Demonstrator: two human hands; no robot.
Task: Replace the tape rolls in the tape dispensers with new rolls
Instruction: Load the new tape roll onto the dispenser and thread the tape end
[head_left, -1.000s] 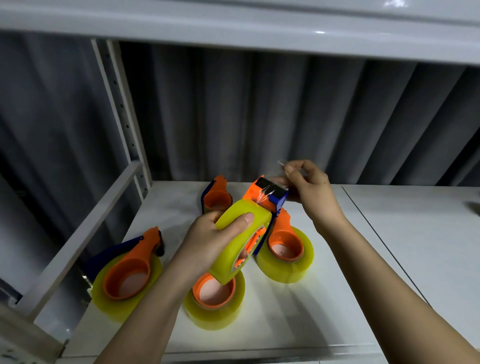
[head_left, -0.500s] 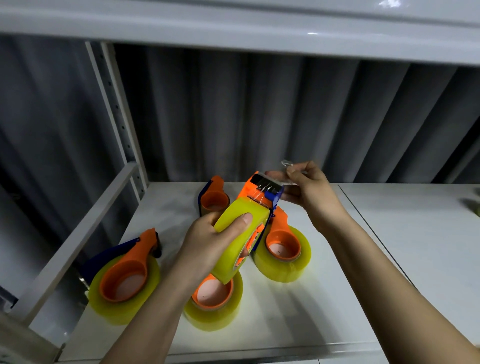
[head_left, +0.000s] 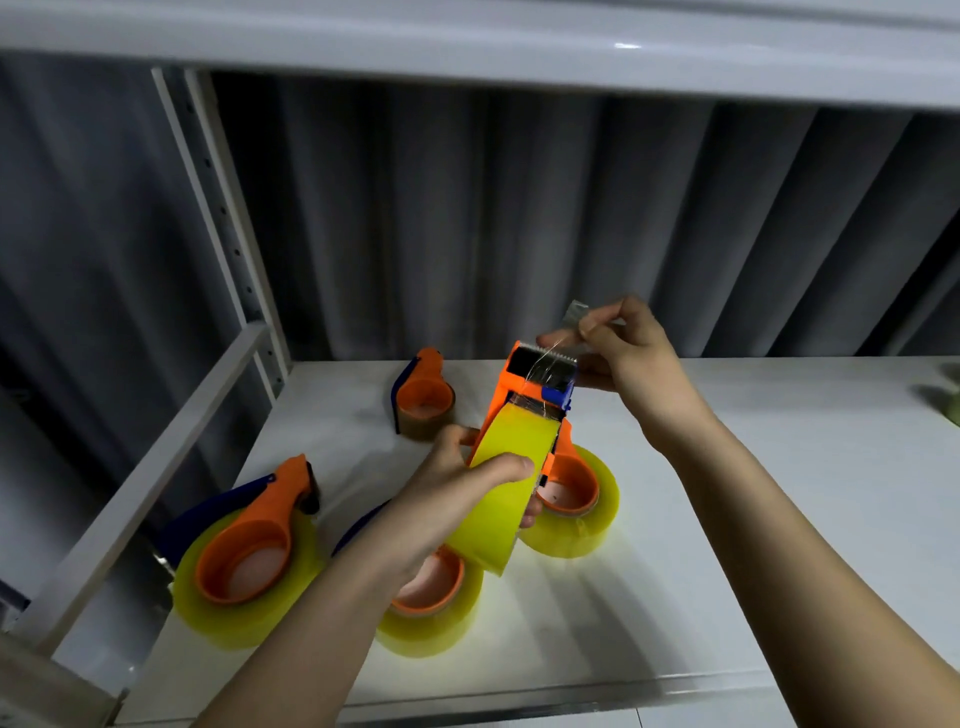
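Gripping tape dispenser (head_left: 524, 441), left hand (head_left: 441, 514); right hand (head_left: 623, 353) pinching tape end (head_left: 574, 314)

Left hand (head_left: 447, 499) grips (thumb laid across the top); right hand (head_left: 631, 353) is raised, fingertips pinched.

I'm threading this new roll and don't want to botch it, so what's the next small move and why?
Probably draw the tape end down across the serrated blade and tear it. The right hand pinches that end just past the blade, and the left hand grips the yellow roll seated in the dispenser, so the tape looks threaded.
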